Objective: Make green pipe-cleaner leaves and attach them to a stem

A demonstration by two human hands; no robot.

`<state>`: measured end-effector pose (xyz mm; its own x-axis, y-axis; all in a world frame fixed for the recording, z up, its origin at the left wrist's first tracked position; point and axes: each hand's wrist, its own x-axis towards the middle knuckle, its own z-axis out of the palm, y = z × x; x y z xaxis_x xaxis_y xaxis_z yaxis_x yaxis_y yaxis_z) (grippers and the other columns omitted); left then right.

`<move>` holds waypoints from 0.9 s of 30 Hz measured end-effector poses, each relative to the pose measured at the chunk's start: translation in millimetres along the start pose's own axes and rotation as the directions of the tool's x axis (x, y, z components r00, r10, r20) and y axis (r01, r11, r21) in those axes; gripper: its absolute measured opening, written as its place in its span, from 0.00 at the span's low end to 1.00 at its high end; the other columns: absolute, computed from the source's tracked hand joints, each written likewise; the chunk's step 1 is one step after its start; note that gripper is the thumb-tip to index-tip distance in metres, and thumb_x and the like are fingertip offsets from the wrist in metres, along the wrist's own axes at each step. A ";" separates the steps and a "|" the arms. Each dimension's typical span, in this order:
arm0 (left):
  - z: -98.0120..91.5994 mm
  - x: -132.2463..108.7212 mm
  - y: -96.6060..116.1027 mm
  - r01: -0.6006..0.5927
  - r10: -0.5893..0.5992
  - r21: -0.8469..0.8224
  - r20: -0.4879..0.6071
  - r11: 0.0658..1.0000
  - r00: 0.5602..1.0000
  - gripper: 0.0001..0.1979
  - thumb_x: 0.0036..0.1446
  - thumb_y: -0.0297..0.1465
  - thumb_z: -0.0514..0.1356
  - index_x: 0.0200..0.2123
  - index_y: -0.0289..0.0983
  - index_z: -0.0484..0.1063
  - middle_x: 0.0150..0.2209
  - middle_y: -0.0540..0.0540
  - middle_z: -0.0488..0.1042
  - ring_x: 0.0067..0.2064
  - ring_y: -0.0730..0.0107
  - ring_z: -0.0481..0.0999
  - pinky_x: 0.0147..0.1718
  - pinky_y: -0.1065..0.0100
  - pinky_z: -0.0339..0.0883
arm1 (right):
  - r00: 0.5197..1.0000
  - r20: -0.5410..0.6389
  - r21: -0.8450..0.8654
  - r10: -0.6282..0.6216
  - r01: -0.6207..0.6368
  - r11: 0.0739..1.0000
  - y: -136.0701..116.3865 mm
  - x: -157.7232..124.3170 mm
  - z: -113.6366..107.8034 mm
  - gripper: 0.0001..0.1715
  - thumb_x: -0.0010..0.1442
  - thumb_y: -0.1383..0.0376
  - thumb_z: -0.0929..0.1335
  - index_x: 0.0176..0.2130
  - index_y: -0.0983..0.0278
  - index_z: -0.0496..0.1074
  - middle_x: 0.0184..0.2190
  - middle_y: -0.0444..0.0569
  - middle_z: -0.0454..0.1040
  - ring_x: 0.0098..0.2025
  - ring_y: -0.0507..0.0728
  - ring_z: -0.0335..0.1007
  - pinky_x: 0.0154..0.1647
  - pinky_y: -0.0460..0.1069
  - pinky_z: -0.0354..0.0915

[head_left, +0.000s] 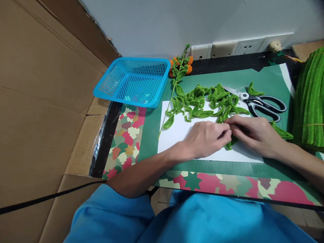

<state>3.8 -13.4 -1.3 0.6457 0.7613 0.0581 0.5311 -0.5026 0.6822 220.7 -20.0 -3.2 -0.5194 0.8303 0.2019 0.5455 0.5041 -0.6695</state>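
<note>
My left hand [209,139] and my right hand [257,135] meet over a sheet of white paper [174,138], fingertips pinched together. Between them is a green pipe-cleaner leaf [229,146], mostly hidden by the fingers; its lower end pokes out beneath. Just beyond the hands lies a loose pile of curled green pipe-cleaner leaves [196,98]. Scissors [263,103] with black and grey handles rest behind my right hand, blades partly among the leaves. To the left of the pile, a long green pipe-cleaner stem [174,89] carries leaves and orange flowers [188,69].
A blue plastic basket [131,101] stands at the back left, beside a cardboard wall [45,84]. A thick bundle of green pipe cleaners [310,104] is at the right edge. Wall sockets [249,46] with a plugged-in cord line the back. A patterned mat [152,141] covers the table.
</note>
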 end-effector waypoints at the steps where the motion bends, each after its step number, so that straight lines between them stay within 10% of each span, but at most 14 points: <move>1: -0.1 0.0 0.1 0.002 -0.002 0.000 0.002 1.000 1.000 0.18 0.72 0.36 0.55 0.29 0.38 0.75 0.26 0.50 0.77 0.28 0.70 0.71 0.31 0.65 0.53 | 1.000 -0.004 -0.001 -0.004 0.004 1.000 -0.2 0.0 -0.1 0.10 0.71 0.66 0.64 0.45 0.62 0.76 0.28 0.45 0.79 0.23 0.52 0.71 0.26 0.48 0.63; 27: 1.7 0.5 -0.6 0.003 -0.003 0.015 0.006 1.000 1.000 0.19 0.73 0.37 0.54 0.31 0.38 0.76 0.26 0.49 0.77 0.27 0.70 0.70 0.30 0.64 0.52 | 1.000 0.010 -0.002 0.030 -0.030 1.000 2.9 -2.8 1.4 0.11 0.71 0.65 0.64 0.45 0.60 0.77 0.27 0.45 0.78 0.23 0.55 0.71 0.27 0.50 0.63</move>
<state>4.7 -13.5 -2.9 0.6473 0.7605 0.0514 0.5412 -0.5061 0.6716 222.9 -21.2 -6.7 -0.5097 0.8424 0.1748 0.5623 0.4799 -0.6734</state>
